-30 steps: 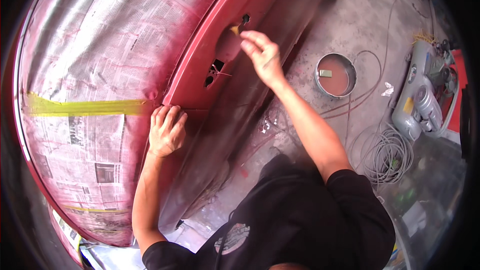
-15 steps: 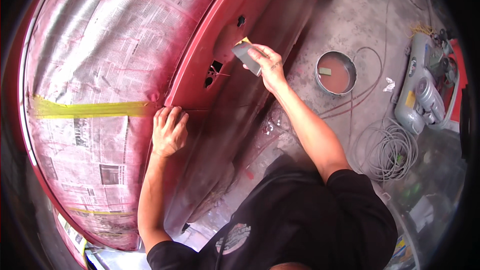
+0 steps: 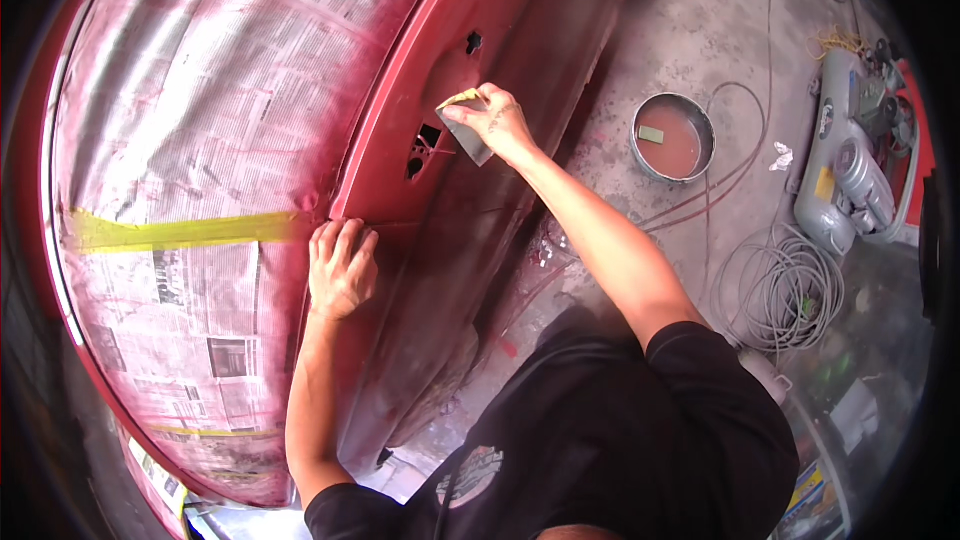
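In my right hand (image 3: 503,126) is a dark grey sheet of sandpaper (image 3: 474,142) with a yellow pad showing along its edge, pinched between thumb and fingers. It is over the red car door (image 3: 385,180), just beside the rectangular handle cutout (image 3: 424,145); whether it touches the paint I cannot tell. My left hand (image 3: 343,270) rests on the upper edge of the red bodywork near a panel seam, fingers bent and slightly apart, holding nothing. Newspaper masking (image 3: 225,130) covers the window area left of both hands, crossed by a strip of yellow tape (image 3: 185,232).
On the floor to the right stands a round bucket (image 3: 707,155) of reddish water with a small pale green block (image 3: 651,134) in it. Beyond are a grey air compressor (image 3: 835,155), a coiled grey hose (image 3: 782,292) and a thin hose trailing across the concrete.
My right hand has moved left and slightly down with the sandpaper, closer to the handle cutout. My left hand stays on the edge. The view has shifted slightly.
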`<control>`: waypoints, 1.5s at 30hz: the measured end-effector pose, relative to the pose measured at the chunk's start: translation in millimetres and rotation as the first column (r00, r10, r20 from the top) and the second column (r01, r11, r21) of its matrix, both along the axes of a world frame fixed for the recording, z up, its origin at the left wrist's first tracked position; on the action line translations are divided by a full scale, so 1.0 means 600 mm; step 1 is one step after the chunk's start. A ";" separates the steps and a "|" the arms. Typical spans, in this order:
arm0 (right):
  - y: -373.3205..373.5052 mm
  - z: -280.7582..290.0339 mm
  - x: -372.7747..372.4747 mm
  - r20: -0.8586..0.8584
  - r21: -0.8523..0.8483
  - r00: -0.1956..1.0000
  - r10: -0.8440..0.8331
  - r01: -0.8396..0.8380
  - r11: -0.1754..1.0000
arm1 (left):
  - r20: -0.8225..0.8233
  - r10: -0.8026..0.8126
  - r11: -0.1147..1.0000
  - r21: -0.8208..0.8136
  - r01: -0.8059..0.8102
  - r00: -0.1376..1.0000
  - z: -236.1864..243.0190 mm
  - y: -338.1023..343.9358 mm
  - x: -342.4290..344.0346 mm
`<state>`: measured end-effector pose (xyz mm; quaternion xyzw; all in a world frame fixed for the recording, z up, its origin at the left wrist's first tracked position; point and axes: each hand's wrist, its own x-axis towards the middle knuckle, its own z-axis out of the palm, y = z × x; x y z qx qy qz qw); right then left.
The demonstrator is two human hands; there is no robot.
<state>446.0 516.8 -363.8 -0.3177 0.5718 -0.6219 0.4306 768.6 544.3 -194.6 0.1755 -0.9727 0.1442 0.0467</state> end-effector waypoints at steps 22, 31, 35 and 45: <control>-0.086 0.013 -0.149 -0.710 -0.306 0.702 -0.042 -0.255 0.917 | -0.013 0.044 0.997 0.061 -0.043 0.999 -0.001 0.001 0.012; -0.123 0.072 -0.182 -0.784 -0.344 0.620 -0.023 -0.402 0.848 | -0.001 0.044 0.998 0.042 -0.043 0.999 -0.002 -0.004 0.009; -0.108 0.047 -0.182 -0.781 -0.374 0.625 -0.014 -0.449 0.811 | -0.018 0.020 0.998 0.055 -0.019 1.000 0.001 -0.004 0.007; -0.086 -0.014 -0.145 -0.682 -0.322 0.731 -0.006 -0.293 0.900 | 0.035 0.048 0.998 0.050 -0.050 0.998 -0.001 -0.010 -0.001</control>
